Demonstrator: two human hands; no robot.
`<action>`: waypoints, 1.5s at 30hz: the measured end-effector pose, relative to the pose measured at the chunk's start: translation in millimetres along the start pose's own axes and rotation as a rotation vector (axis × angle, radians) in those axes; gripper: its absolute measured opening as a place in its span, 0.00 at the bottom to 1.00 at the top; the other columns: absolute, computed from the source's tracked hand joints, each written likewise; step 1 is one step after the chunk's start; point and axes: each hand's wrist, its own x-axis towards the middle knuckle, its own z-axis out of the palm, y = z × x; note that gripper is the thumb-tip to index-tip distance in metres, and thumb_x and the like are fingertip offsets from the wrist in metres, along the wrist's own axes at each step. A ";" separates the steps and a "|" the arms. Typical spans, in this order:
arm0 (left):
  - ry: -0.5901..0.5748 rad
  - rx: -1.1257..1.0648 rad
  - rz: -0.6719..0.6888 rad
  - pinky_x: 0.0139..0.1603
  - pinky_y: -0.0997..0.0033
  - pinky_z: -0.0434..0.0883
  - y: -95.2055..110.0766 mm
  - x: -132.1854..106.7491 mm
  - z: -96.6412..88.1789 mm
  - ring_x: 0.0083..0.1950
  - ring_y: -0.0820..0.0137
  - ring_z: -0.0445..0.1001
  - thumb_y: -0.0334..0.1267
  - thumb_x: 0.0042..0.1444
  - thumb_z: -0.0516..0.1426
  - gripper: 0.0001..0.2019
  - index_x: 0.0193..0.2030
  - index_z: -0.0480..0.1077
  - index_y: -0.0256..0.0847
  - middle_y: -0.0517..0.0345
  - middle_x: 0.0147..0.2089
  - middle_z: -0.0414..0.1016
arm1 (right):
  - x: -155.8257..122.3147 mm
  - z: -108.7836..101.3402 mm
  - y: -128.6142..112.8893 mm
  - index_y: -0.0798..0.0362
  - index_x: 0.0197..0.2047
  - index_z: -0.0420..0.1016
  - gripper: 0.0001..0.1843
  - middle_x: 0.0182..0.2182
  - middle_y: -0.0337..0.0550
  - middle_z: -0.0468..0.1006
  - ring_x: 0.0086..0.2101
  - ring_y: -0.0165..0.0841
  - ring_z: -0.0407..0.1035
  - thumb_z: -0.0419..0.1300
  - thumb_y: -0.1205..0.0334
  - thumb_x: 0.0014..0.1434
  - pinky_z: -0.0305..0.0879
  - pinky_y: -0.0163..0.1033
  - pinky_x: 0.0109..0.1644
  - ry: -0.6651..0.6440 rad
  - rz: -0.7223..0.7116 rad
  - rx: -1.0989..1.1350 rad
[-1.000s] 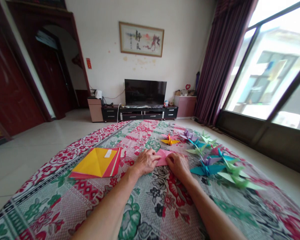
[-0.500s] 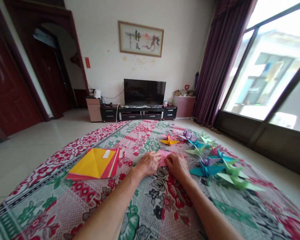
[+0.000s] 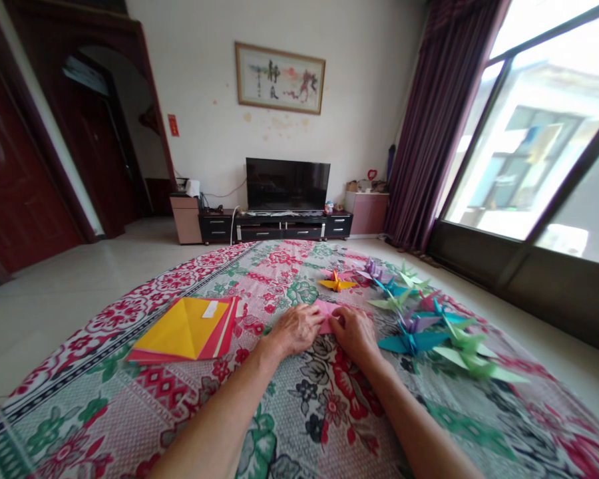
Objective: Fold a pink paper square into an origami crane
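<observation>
A small folded piece of pink paper (image 3: 324, 317) lies on the patterned tablecloth (image 3: 299, 392) between my hands. My left hand (image 3: 297, 327) grips its left side, fingers bent together over the edge. On the right side, my right hand (image 3: 352, 330) pinches the same paper between thumb and fingers. Parts of the paper are hidden under the fingers of both hands. Just beyond them sits an orange paper crane (image 3: 336, 282).
Several folded cranes spread to the right, among them a blue crane (image 3: 413, 339) and a green crane (image 3: 474, 352). A stack of coloured paper sheets (image 3: 180, 329), yellow on top, lies at the left. Past the table stands a television (image 3: 288, 185).
Both hands stay on the pink paper in nearly the same place, with only slight finger movement. The whole view has shifted very slightly.
</observation>
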 end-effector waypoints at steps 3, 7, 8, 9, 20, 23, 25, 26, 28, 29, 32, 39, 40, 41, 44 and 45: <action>-0.003 -0.001 -0.008 0.52 0.67 0.64 0.7 -0.9 -1.1 0.47 0.69 0.66 0.37 0.60 0.43 0.15 0.46 0.68 0.42 0.55 0.46 0.69 | 0.0 0.5 0.7 0.51 0.35 0.74 0.10 0.30 0.42 0.76 0.33 0.33 0.66 0.53 0.59 0.54 0.53 0.35 0.38 -0.002 0.003 0.013; -0.007 -0.001 -0.009 0.52 0.67 0.64 0.8 -1.2 -1.5 0.48 0.69 0.66 0.37 0.61 0.42 0.15 0.46 0.67 0.43 0.56 0.47 0.68 | 0.5 1.6 1.5 0.51 0.35 0.73 0.10 0.30 0.42 0.76 0.33 0.32 0.66 0.53 0.59 0.55 0.53 0.35 0.38 0.000 0.003 0.011; -0.009 0.002 -0.010 0.53 0.67 0.64 0.7 -1.0 -1.4 0.48 0.69 0.66 0.37 0.61 0.42 0.15 0.46 0.67 0.43 0.56 0.47 0.68 | 0.5 1.8 1.5 0.51 0.35 0.73 0.10 0.30 0.42 0.76 0.33 0.32 0.66 0.53 0.59 0.55 0.53 0.35 0.38 0.001 0.002 0.012; -0.010 0.004 -0.011 0.53 0.67 0.63 0.6 -0.8 -1.2 0.48 0.69 0.65 0.37 0.61 0.43 0.15 0.46 0.67 0.43 0.56 0.47 0.68 | 0.6 1.7 1.4 0.51 0.35 0.73 0.10 0.30 0.42 0.76 0.33 0.32 0.66 0.53 0.59 0.55 0.53 0.35 0.38 0.002 0.002 0.012; -0.002 -0.032 -0.020 0.54 0.65 0.63 -0.2 -0.1 -0.2 0.49 0.68 0.65 0.36 0.59 0.44 0.14 0.47 0.68 0.44 0.55 0.47 0.68 | -0.3 0.9 0.9 0.52 0.35 0.74 0.09 0.30 0.43 0.75 0.33 0.33 0.65 0.54 0.60 0.54 0.54 0.35 0.39 0.012 -0.007 0.014; -0.002 -0.032 -0.017 0.54 0.65 0.63 -0.8 0.4 0.6 0.49 0.68 0.65 0.36 0.59 0.44 0.14 0.47 0.68 0.43 0.55 0.47 0.68 | -2.0 -0.5 0.4 0.51 0.34 0.74 0.09 0.31 0.44 0.73 0.34 0.33 0.65 0.54 0.59 0.54 0.55 0.36 0.38 0.019 -0.012 -0.011; 0.001 -0.025 -0.012 0.53 0.66 0.63 -1.3 0.7 1.5 0.48 0.68 0.65 0.36 0.60 0.44 0.14 0.46 0.68 0.43 0.55 0.46 0.68 | -3.2 -2.3 -0.1 0.51 0.34 0.74 0.09 0.33 0.44 0.72 0.34 0.34 0.65 0.53 0.59 0.55 0.55 0.36 0.38 0.029 -0.036 -0.002; 0.002 -0.021 -0.011 0.53 0.66 0.63 -1.6 0.8 2.0 0.48 0.68 0.65 0.36 0.60 0.44 0.14 0.45 0.68 0.43 0.55 0.46 0.68 | -3.6 -3.3 -0.3 0.51 0.34 0.74 0.09 0.34 0.45 0.72 0.35 0.34 0.65 0.53 0.61 0.55 0.56 0.36 0.39 0.048 -0.058 0.016; 0.001 -0.012 -0.012 0.52 0.66 0.64 -2.1 0.8 2.9 0.47 0.68 0.66 0.36 0.60 0.45 0.13 0.43 0.69 0.42 0.55 0.45 0.68 | -3.7 -4.6 -0.9 0.52 0.36 0.74 0.11 0.37 0.45 0.72 0.38 0.34 0.65 0.51 0.65 0.55 0.57 0.36 0.43 0.117 -0.111 0.074; 0.002 -0.009 -0.013 0.52 0.66 0.63 -2.3 0.6 3.1 0.47 0.68 0.66 0.36 0.60 0.45 0.13 0.43 0.69 0.42 0.55 0.45 0.68 | -3.5 -4.9 -1.4 0.52 0.37 0.73 0.12 0.38 0.45 0.72 0.40 0.34 0.64 0.49 0.68 0.55 0.57 0.36 0.45 0.157 -0.138 0.110; 0.006 -0.009 -0.011 0.53 0.66 0.63 -2.4 -0.2 3.1 0.49 0.68 0.65 0.37 0.60 0.45 0.13 0.43 0.69 0.43 0.55 0.46 0.68 | -3.0 -4.2 -4.5 0.54 0.41 0.71 0.16 0.39 0.45 0.73 0.42 0.33 0.65 0.45 0.73 0.55 0.57 0.35 0.47 0.206 -0.208 0.222; 0.024 -0.065 -0.025 0.53 0.67 0.63 -1.3 -0.1 2.2 0.49 0.68 0.65 0.38 0.60 0.45 0.13 0.46 0.68 0.44 0.56 0.46 0.69 | -5.4 2.9 -11.1 0.53 0.43 0.71 0.18 0.40 0.45 0.75 0.40 0.32 0.68 0.45 0.73 0.54 0.60 0.33 0.44 0.000 -0.232 0.238; 0.024 -0.074 -0.025 0.53 0.67 0.63 -0.9 -0.1 1.8 0.49 0.68 0.65 0.38 0.60 0.45 0.13 0.46 0.68 0.44 0.56 0.46 0.69 | -5.4 4.1 -10.7 0.53 0.43 0.71 0.18 0.39 0.45 0.75 0.40 0.32 0.68 0.46 0.73 0.54 0.60 0.33 0.44 -0.016 -0.216 0.220; 0.028 -0.085 -0.028 0.53 0.66 0.63 -0.4 -0.2 1.3 0.49 0.68 0.65 0.38 0.60 0.45 0.13 0.46 0.68 0.44 0.55 0.46 0.69 | -5.2 5.2 -10.2 0.53 0.43 0.71 0.18 0.39 0.45 0.75 0.40 0.32 0.68 0.46 0.73 0.54 0.60 0.33 0.44 -0.024 -0.199 0.207; 0.050 -0.136 -0.056 0.52 0.67 0.64 1.3 -0.9 -1.0 0.49 0.68 0.66 0.37 0.59 0.46 0.13 0.47 0.68 0.42 0.55 0.45 0.71 | -4.3 7.5 -8.2 0.53 0.44 0.71 0.18 0.40 0.45 0.75 0.40 0.32 0.68 0.47 0.73 0.53 0.59 0.33 0.44 -0.028 -0.167 0.183; 0.057 -0.161 -0.064 0.52 0.67 0.64 1.4 -1.2 -1.5 0.49 0.68 0.67 0.36 0.59 0.47 0.13 0.47 0.67 0.41 0.55 0.45 0.71 | -4.0 7.8 -7.8 0.53 0.44 0.71 0.18 0.40 0.45 0.75 0.40 0.32 0.68 0.47 0.73 0.53 0.59 0.33 0.44 -0.028 -0.164 0.177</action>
